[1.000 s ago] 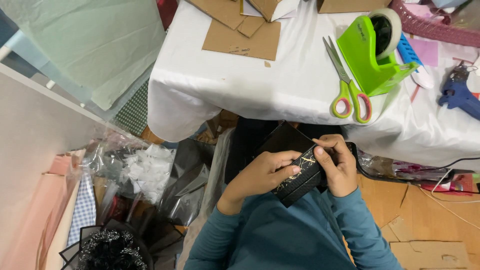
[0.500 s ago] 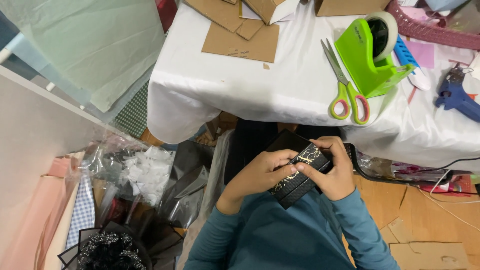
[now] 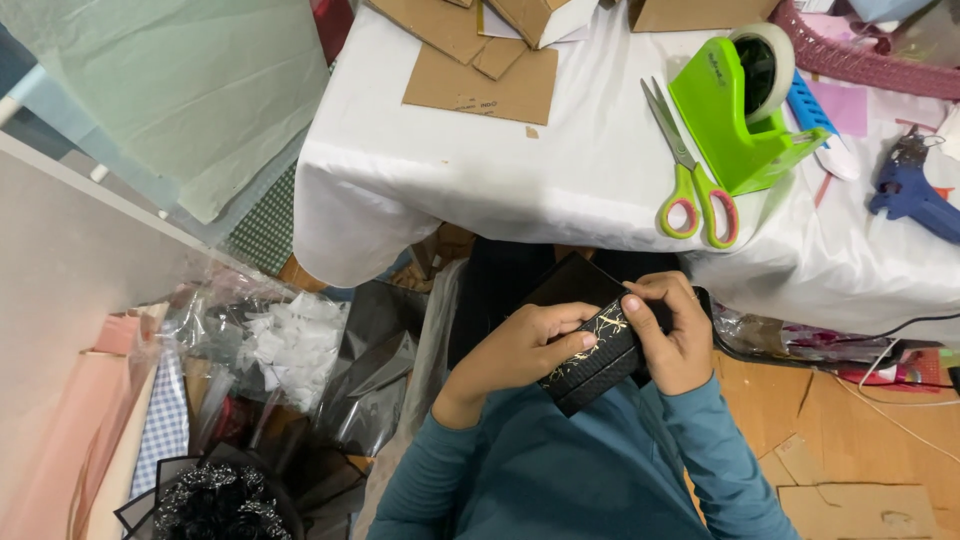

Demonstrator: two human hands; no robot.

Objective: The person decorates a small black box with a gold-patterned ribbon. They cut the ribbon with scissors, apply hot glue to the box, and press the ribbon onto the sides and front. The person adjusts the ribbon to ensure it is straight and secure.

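A small black box with gold line pattern sits in my lap, below the table's front edge. My left hand grips its left side, thumb lying along the top. My right hand holds the right end, with the thumb pressed on the box's upper edge. A flat black sheet or lid juts out behind the box. Both of my sleeves are teal.
The white-clothed table carries cardboard pieces, green-handled scissors, a green tape dispenser, a pink basket and a blue glue gun. Plastic bags with white scraps and folded fabric lie at the left.
My right hand has shifted on the box, the thumb now on its upper edge. The box has tilted slightly and stays in my lap.
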